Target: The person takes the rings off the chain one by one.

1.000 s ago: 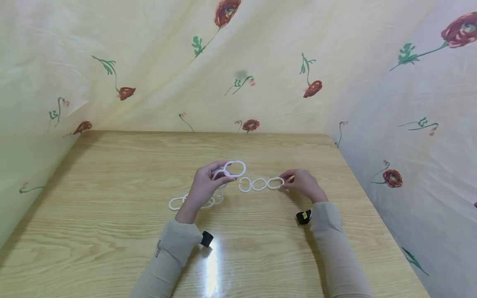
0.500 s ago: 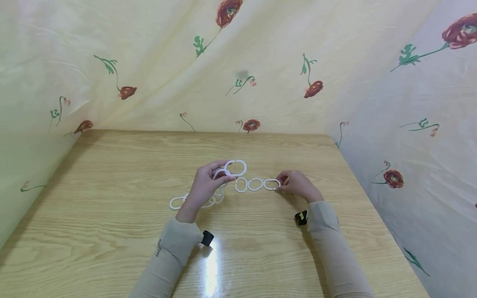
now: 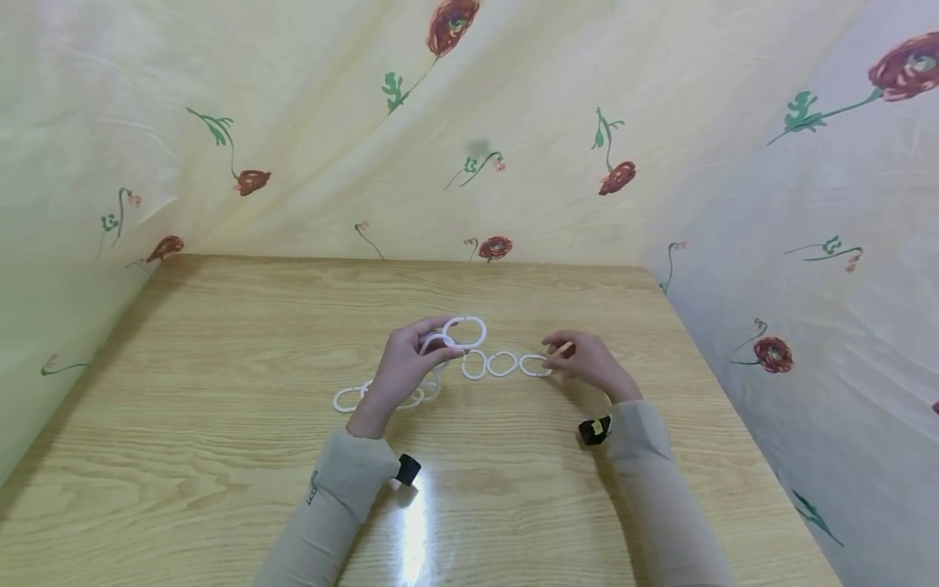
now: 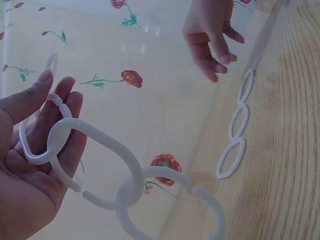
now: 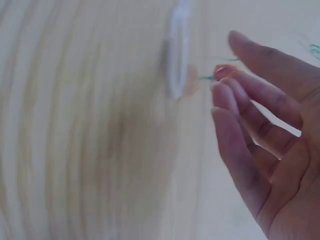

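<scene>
White split links point(image 4: 109, 141) hang in a chain from the left hand point(image 3: 402, 359), whose thumb and fingers are clamped on the upper part, raised over the middle of the table point(image 3: 257, 326). The lower ones rest on the wood beneath that hand, trailing toward the left edge. Between the chain and the right edge, three white rings point(image 3: 501, 375) lie flat in a row, seemingly touching end to end, well in from the far edge. Just above the ring nearest the right edge is the right hand point(image 3: 590, 361), its thumb and fingers apart. Both sleeves point(image 3: 663, 497) are beige, with a small black device point(image 3: 407, 470) at each wrist. Flowered cloth point(image 3: 308, 163) hangs beyond the far edge and along the left and right edges.
</scene>
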`<state>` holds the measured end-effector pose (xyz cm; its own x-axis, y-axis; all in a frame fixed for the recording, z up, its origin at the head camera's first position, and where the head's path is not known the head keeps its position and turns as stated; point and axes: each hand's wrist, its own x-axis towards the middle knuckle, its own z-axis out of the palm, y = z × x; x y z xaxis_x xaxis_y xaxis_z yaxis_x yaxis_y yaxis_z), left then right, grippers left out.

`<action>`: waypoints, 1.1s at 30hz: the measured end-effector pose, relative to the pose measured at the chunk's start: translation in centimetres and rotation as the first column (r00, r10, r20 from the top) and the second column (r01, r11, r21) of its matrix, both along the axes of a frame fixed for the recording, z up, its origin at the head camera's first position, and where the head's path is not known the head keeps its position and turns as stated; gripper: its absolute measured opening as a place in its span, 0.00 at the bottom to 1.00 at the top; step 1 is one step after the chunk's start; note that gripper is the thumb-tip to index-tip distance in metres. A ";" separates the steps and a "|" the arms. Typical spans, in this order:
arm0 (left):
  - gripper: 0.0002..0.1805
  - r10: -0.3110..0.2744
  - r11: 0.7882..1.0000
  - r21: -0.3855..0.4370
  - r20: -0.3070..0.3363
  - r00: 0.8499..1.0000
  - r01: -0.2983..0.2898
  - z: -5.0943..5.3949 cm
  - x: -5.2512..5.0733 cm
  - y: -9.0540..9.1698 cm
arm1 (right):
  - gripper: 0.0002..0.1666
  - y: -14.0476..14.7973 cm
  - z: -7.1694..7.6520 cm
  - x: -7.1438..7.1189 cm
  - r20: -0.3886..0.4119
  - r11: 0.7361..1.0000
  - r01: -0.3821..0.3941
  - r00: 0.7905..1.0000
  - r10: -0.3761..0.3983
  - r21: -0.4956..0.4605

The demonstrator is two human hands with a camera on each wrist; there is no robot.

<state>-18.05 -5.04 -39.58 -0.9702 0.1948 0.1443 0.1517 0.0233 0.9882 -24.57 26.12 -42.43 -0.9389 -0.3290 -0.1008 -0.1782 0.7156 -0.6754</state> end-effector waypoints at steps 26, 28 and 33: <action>0.26 0.030 0.997 -0.074 -0.030 0.999 -0.032 0.3 0.8 -1.5 | 0.18 -11.7 3.9 6.1 0.167 0.781 0.085 0.986 0.025 -0.618; 0.26 0.030 0.996 -0.080 -0.034 0.999 -0.032 0.1 0.9 -1.7 | 0.17 -12.4 3.9 6.3 0.205 0.754 0.121 0.979 0.018 -0.645; 0.27 0.027 0.995 -0.100 -0.037 0.999 -0.030 -0.1 1.3 -2.2 | 0.09 -13.5 3.6 6.6 0.299 0.716 0.196 0.954 0.019 -0.670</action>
